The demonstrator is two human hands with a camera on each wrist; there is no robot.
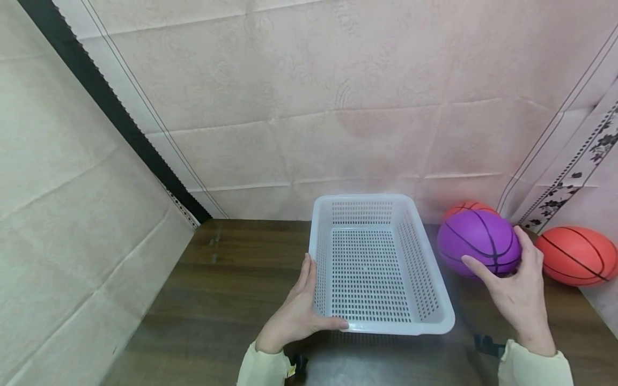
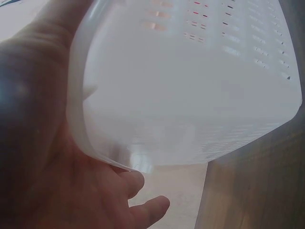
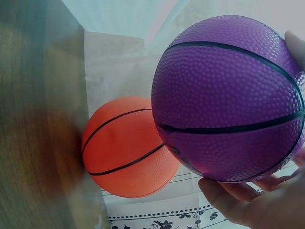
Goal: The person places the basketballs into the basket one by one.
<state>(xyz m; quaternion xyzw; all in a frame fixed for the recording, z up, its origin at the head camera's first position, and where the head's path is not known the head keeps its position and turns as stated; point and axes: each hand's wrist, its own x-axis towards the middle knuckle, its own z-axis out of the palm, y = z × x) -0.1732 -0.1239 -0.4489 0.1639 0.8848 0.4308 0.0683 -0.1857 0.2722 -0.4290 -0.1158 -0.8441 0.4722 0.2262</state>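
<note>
A small purple basketball (image 1: 478, 241) is gripped in my right hand (image 1: 523, 289), thumb on its near side and fingers round its right side. The right wrist view shows the purple ball (image 3: 224, 105) raised above the table, an orange ball (image 3: 126, 148) behind it. My left hand (image 1: 299, 311) holds the near-left corner of a white perforated plastic basket (image 1: 446, 313), thumb along the front rim, fingers along the left side. From the left wrist, the basket's outer wall (image 2: 157, 86) fills much of the view, with two fingertips showing past its edge.
One orange-red ball (image 1: 579, 256) sits at the table's right edge. Behind the purple ball, another orange-red ball (image 1: 465, 206) is partly hidden. The dark wooden table (image 1: 207, 300) meets a cloth-covered back wall (image 1: 299, 107); cloth also hangs at left and right.
</note>
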